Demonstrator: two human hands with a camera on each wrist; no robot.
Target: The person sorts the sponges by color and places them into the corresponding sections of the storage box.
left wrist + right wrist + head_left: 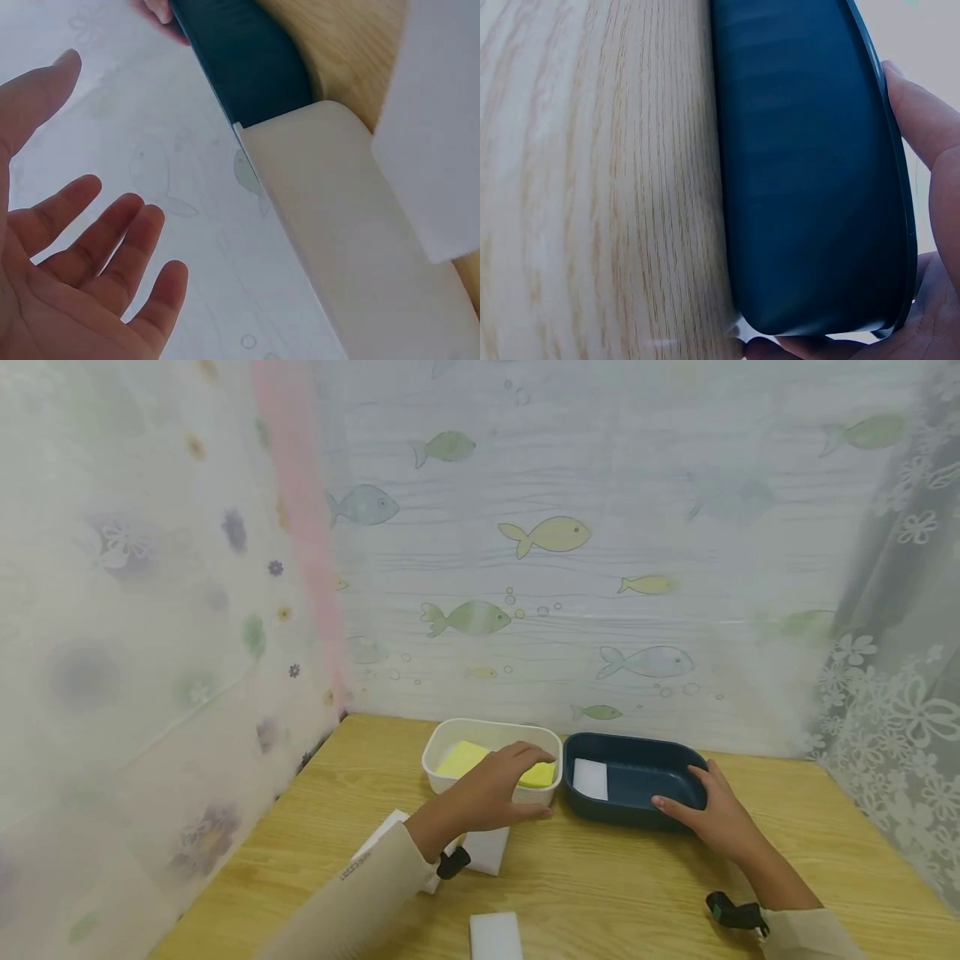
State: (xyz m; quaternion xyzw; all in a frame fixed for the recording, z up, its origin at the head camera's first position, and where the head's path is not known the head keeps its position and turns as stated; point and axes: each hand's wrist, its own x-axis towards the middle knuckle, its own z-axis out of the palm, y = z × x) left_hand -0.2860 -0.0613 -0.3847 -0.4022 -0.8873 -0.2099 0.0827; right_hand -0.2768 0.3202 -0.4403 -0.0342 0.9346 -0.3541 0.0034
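A navy plastic bin (637,785), right of centre in the lower half of the frame, is gripped at its right end by a person's right hand (716,814), the thumb set at the near rim and the fingers wrapped round the end wall. A white rectangular block (591,779) is contained at the left end of the navy bin's floor. Just beside it, at lower centre, a white plastic bin (487,731) is partly covered from view by the left hand (498,789), which is held above its near right side with the thumb and fingers spread and nothing pinched between them. Yellow pads (462,759) are seen inside the white bin, to either side of that hand. More white blocks (487,850) are partly hidden beneath the left forearm, and another white piece (497,935) is cut off by the bottom edge of the frame. Both bins are supported by a wood-grain table (600,893). Beige sleeves (375,893) are worn on both arms. The scene is backed by a pale curtain (555,635) printed with fish, and flanked at far left by flower-patterned sheeting (172,635).
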